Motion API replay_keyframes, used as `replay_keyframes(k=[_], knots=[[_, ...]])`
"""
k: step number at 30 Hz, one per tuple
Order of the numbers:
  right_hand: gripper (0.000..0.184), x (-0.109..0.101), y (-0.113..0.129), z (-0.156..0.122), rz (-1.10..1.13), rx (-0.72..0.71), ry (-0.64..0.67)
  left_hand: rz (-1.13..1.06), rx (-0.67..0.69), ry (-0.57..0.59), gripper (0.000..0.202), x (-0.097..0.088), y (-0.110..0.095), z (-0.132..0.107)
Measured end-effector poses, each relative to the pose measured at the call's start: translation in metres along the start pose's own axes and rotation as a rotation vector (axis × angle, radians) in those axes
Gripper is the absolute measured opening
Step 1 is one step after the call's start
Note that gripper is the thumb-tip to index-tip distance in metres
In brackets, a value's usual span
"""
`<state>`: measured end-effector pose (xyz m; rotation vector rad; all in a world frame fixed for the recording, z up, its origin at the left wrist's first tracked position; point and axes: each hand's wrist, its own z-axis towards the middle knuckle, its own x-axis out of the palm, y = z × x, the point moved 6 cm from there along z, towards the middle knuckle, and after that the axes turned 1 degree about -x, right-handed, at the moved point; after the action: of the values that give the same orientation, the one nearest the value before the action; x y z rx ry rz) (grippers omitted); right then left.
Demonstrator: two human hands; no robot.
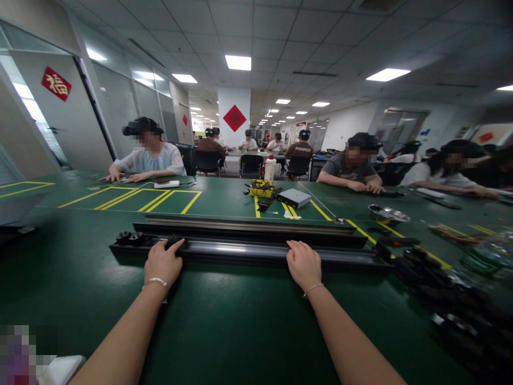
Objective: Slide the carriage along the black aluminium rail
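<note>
A long black rail (240, 249) with a shiny grey inner strip lies crosswise in front of me. At its left part my left hand (163, 263) is closed around a small black block (173, 238) sitting in the channel; the fingertips are partly hidden. My right hand (304, 263) grips the rail right of its middle, fingers bent over the near edge and thumb out of sight. More small black blocks (130, 237) sit at the rail's left end. Just behind lies a second long black rail (256, 229), parallel to the first.
The green table (232, 326) has yellow tape lines. Black parts (436, 283) are heaped at right, near a plastic bottle (487, 254) and metal bowl (388, 214). A grey box (294, 198) and yellow container (261, 188) stand beyond. Co-workers sit across the table.
</note>
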<state>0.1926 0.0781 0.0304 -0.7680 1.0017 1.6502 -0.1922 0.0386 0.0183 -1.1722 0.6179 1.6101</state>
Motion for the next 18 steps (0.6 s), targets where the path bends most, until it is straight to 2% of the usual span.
replay_keyframes(k=[18], knots=[[0.039, -0.0021, 0.0016, -0.0012, 0.005, -0.006, 0.035, -0.019, -0.013, 0.010, 0.049, -0.0011, -0.0007, -0.0013]])
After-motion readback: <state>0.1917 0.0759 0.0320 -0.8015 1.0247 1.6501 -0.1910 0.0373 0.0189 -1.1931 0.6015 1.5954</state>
